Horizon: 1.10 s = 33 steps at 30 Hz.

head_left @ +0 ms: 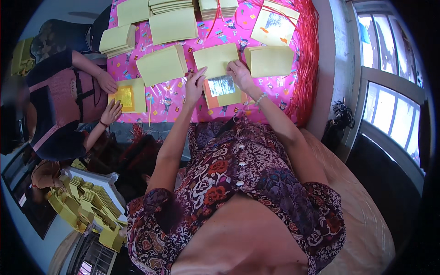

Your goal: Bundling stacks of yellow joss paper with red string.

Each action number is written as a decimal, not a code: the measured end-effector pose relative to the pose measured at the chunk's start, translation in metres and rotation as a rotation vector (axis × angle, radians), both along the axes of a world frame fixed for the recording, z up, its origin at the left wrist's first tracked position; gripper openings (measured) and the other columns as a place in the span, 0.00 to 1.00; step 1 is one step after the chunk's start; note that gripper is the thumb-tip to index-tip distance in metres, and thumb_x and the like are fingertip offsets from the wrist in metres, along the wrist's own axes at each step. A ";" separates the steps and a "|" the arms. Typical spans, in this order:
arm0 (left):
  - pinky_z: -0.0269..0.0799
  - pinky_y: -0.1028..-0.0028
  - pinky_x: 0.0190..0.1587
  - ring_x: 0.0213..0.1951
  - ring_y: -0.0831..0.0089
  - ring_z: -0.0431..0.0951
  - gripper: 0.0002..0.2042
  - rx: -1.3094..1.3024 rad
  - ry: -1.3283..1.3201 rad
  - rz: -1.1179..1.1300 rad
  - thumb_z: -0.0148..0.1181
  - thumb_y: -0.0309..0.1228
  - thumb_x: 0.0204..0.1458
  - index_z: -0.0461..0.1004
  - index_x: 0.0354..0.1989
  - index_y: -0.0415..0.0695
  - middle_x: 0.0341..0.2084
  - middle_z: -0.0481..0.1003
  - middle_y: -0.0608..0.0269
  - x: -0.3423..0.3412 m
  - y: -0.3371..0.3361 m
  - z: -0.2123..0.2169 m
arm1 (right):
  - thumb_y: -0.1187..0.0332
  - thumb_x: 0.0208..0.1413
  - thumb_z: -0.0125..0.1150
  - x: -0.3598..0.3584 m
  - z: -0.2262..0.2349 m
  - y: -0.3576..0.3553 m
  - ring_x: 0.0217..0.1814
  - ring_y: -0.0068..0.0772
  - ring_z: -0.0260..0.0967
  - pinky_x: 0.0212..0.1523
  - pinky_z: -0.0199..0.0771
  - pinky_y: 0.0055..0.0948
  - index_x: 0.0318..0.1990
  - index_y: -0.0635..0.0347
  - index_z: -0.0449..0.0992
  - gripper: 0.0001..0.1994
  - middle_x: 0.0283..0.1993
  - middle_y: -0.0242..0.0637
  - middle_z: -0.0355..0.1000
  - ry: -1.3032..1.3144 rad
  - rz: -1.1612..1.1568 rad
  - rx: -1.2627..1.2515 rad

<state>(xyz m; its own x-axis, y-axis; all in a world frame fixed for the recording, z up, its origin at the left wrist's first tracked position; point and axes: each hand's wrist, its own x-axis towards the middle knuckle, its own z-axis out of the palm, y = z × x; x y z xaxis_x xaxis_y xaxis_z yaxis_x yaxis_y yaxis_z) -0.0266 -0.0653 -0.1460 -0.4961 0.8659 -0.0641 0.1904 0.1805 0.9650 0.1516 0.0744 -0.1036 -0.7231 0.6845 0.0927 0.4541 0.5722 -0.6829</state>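
In front of me on the pink table, a yellow paper sheet [211, 101] carries a silver foil rectangle [222, 85] with an orange band at its left edge. Just beyond it lies a plain yellow paper sheet [215, 56], partly overlapping the foil sheet's far side. My left hand [196, 87] has its fingers closed at the near left corner of that plain sheet. At the near right corner my right hand [241, 75], with a beaded bracelet on the wrist, pinches the paper with bent fingers. The fingertips partly hide the paper edges.
Yellow paper stacks [162, 64] stand around the pink patterned tablecloth [167, 107]. Red strings [306, 68] hang along the right edge. A co-worker's hands [109, 82] rest by a yellow sheet with gold foil [123, 97]. More folded yellow papers [89, 197] fill a surface lower left.
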 end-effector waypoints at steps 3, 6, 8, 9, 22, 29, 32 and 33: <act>0.68 0.72 0.39 0.32 0.69 0.69 0.17 0.030 0.099 -0.010 0.56 0.26 0.56 0.75 0.55 0.52 0.28 0.67 0.58 -0.001 0.002 0.000 | 0.73 0.49 0.62 -0.004 0.002 0.002 0.43 0.46 0.68 0.44 0.71 0.38 0.39 0.59 0.70 0.10 0.36 0.41 0.67 -0.058 0.007 0.006; 0.68 0.70 0.42 0.38 0.69 0.71 0.17 -0.005 0.216 -0.030 0.52 0.25 0.59 0.73 0.57 0.47 0.32 0.69 0.57 0.000 0.004 0.005 | 0.69 0.48 0.65 -0.009 0.007 -0.003 0.46 0.45 0.67 0.45 0.72 0.36 0.45 0.57 0.69 0.16 0.40 0.40 0.66 -0.112 0.024 0.125; 0.68 0.67 0.46 0.42 0.63 0.71 0.18 -0.131 0.217 -0.025 0.51 0.26 0.59 0.71 0.58 0.48 0.33 0.70 0.55 0.004 0.000 0.012 | 0.66 0.47 0.66 -0.011 0.010 -0.006 0.48 0.43 0.66 0.47 0.73 0.36 0.48 0.56 0.68 0.21 0.44 0.38 0.65 -0.188 0.072 0.248; 0.68 0.67 0.47 0.43 0.62 0.71 0.18 -0.076 0.251 0.032 0.51 0.27 0.59 0.71 0.58 0.46 0.33 0.70 0.54 0.007 -0.001 0.016 | 0.65 0.47 0.67 -0.013 0.011 -0.006 0.49 0.42 0.66 0.48 0.73 0.35 0.50 0.55 0.67 0.22 0.45 0.37 0.64 -0.238 0.116 0.324; 0.76 0.68 0.28 0.26 0.63 0.79 0.20 -0.257 -0.255 0.304 0.55 0.38 0.59 0.61 0.46 0.32 0.32 0.75 0.46 0.015 0.024 0.034 | 0.69 0.49 0.56 -0.019 0.011 -0.004 0.45 0.33 0.67 0.41 0.72 0.33 0.45 0.52 0.68 0.14 0.41 0.32 0.66 -0.403 0.250 0.656; 0.80 0.66 0.40 0.36 0.61 0.80 0.12 0.049 -0.823 0.391 0.54 0.25 0.56 0.66 0.47 0.34 0.40 0.75 0.49 0.005 0.042 0.037 | 0.67 0.50 0.56 -0.030 0.029 -0.006 0.43 0.33 0.64 0.41 0.65 0.33 0.43 0.51 0.69 0.11 0.38 0.32 0.64 -0.302 0.134 0.698; 0.80 0.66 0.40 0.37 0.61 0.80 0.12 0.138 -0.745 0.386 0.53 0.24 0.57 0.65 0.48 0.35 0.40 0.75 0.51 0.005 0.029 0.048 | 0.60 0.54 0.59 -0.028 0.046 -0.018 0.51 0.39 0.63 0.47 0.64 0.37 0.50 0.56 0.68 0.18 0.44 0.39 0.65 -0.110 -0.042 0.505; 0.80 0.66 0.39 0.37 0.63 0.80 0.12 0.178 -0.731 0.390 0.53 0.23 0.57 0.66 0.49 0.37 0.41 0.75 0.53 0.005 0.022 0.056 | 0.59 0.54 0.59 -0.027 0.054 -0.022 0.53 0.41 0.62 0.50 0.64 0.38 0.52 0.58 0.67 0.20 0.46 0.41 0.66 -0.024 -0.148 0.456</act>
